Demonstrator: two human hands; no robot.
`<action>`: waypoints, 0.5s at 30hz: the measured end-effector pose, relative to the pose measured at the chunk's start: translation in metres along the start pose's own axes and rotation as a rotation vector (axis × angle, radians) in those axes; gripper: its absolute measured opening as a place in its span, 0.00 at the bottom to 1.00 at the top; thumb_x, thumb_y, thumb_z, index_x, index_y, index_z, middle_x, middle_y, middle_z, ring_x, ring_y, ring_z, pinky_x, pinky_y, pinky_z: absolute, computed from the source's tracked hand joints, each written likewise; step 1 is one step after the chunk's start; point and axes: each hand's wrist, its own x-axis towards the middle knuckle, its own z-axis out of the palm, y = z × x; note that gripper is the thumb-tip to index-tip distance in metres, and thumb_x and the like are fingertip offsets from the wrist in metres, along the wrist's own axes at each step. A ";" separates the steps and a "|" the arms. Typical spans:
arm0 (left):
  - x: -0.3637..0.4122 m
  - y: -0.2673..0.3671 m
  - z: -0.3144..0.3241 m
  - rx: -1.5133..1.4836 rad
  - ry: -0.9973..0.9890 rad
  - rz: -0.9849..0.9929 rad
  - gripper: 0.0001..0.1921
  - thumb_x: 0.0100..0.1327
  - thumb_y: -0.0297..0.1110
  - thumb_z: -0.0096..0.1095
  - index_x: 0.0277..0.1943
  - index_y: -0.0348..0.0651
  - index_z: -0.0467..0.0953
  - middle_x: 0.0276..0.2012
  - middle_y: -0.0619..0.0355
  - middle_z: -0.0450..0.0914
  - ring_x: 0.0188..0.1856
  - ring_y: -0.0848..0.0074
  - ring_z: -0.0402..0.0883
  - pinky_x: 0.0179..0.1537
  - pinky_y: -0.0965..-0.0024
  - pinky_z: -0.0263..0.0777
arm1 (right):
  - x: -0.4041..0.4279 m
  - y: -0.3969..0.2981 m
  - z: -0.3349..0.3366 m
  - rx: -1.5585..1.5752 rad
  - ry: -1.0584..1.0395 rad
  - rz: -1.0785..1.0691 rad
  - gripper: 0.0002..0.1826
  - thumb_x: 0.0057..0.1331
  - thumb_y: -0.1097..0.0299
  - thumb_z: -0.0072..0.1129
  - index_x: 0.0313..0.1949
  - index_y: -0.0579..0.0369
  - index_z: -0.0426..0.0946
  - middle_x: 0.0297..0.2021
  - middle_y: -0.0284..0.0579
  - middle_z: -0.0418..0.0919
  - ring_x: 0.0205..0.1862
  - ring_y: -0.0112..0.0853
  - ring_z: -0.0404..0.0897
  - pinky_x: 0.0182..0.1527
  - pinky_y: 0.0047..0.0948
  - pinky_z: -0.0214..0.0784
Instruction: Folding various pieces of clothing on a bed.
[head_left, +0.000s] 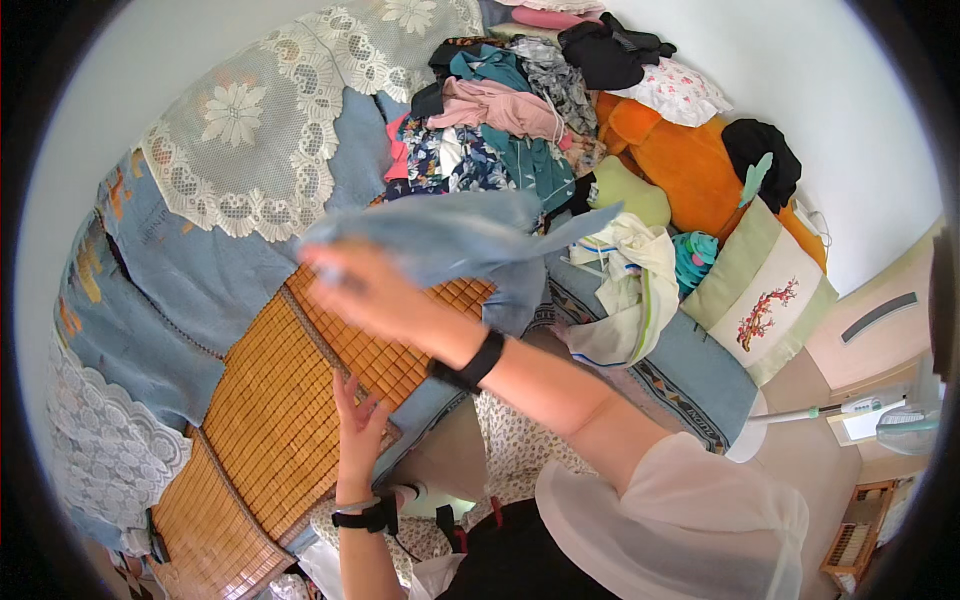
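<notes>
My right hand (360, 289) is blurred with motion and grips a light blue garment (450, 225). The cloth stretches out to the right above a bamboo mat (262, 397), with a strip trailing from its far end. Lower down, my left hand (358, 412) is over the mat's edge, fingers apart and holding nothing. Whether its fingertips touch the mat cannot be told. More blue cloth (516, 300) hangs or lies below the garment; I cannot tell if it is part of it.
Piled clothes (495, 112) lie at the back, beside an orange plush toy (690, 172). A white garment (637, 292) and an embroidered cushion (765, 300) rest on a blue sofa seat (690, 390). Lace covers (247, 165) drape the sofa's back. A fan (900, 427) stands at right.
</notes>
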 end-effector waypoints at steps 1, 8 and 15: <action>0.003 0.001 -0.001 -0.072 -0.019 0.075 0.36 0.63 0.26 0.57 0.70 0.44 0.47 0.67 0.49 0.55 0.61 0.64 0.67 0.59 0.60 0.65 | -0.010 -0.004 0.027 -0.124 -0.088 -0.217 0.24 0.66 0.59 0.53 0.59 0.56 0.69 0.55 0.54 0.72 0.59 0.42 0.68 0.62 0.38 0.56; 0.009 -0.076 -0.072 -0.896 0.059 0.096 0.25 0.69 0.39 0.52 0.66 0.48 0.59 0.64 0.55 0.63 0.61 0.66 0.66 0.62 0.60 0.61 | -0.106 0.018 0.108 0.017 -0.618 -0.071 0.26 0.64 0.58 0.57 0.58 0.59 0.70 0.56 0.52 0.71 0.58 0.43 0.69 0.61 0.37 0.59; -0.004 -0.042 -0.113 -0.803 0.469 0.086 0.23 0.70 0.48 0.47 0.62 0.47 0.63 0.61 0.56 0.68 0.61 0.66 0.66 0.62 0.56 0.62 | -0.125 0.103 0.021 -0.181 -0.407 0.353 0.17 0.66 0.61 0.52 0.50 0.58 0.74 0.48 0.51 0.77 0.47 0.39 0.78 0.49 0.34 0.70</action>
